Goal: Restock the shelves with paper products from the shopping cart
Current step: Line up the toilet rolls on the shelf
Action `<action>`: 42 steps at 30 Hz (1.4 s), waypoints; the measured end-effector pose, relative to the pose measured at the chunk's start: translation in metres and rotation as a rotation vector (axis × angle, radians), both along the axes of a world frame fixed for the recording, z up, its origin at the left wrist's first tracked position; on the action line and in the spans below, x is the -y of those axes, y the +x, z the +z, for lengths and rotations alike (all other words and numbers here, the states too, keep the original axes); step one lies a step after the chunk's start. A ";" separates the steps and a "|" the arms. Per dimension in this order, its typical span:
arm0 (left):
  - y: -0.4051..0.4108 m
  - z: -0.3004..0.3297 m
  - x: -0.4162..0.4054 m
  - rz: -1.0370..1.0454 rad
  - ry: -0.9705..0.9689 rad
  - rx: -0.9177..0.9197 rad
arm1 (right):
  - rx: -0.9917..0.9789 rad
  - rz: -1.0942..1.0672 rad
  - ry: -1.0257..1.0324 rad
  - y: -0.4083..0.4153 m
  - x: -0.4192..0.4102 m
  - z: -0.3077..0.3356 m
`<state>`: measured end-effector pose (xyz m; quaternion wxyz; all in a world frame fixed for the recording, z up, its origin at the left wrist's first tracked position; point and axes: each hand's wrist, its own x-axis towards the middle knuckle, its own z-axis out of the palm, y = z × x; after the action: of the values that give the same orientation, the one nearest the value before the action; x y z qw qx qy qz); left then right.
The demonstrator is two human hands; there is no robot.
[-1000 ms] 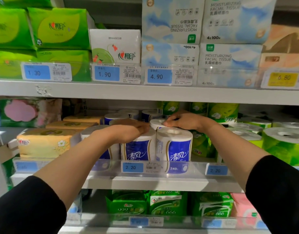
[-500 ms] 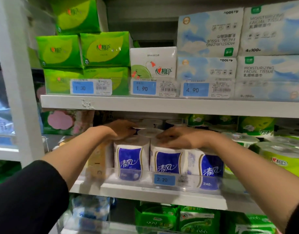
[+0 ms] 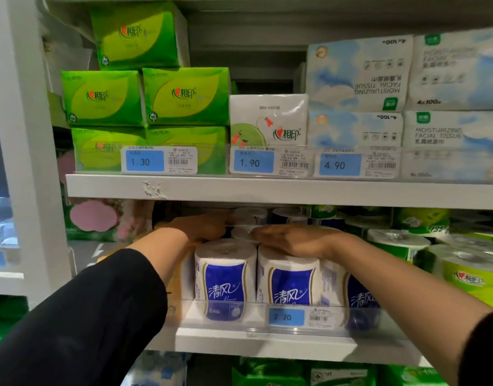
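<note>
The blue-and-white toilet rolls are standing upright in a row at the front of the middle shelf, cores pointing up, labels facing out. The right hand is lying flat across their tops, fingers straight and pressing. The left hand is reaching in behind the leftmost roll; its fingers are hidden, so I cannot tell their grip. Green tissue packs are filling the shelf above
</note>
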<state>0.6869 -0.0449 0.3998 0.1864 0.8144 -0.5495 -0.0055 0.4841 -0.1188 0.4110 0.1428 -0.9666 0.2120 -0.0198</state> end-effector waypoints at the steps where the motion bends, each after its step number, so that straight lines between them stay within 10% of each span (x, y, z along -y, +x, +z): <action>1: 0.003 -0.002 0.002 0.002 -0.005 0.012 | -0.013 -0.031 0.018 0.003 0.001 0.000; 24: 0.032 -0.011 0.031 -0.189 -0.013 0.088 | 0.102 -0.287 -0.026 -0.002 0.039 -0.003; 35: -0.009 0.007 0.001 -0.211 -0.029 -0.325 | 0.168 -0.217 0.088 -0.012 0.044 -0.007; 42: -0.029 0.006 -0.005 -0.209 0.037 0.010 | 0.286 -0.316 0.124 -0.039 0.044 -0.006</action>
<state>0.6584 -0.0398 0.4054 0.1669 0.7559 -0.6323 -0.0308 0.4448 -0.1630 0.4054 0.2256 -0.8981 0.3391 -0.1658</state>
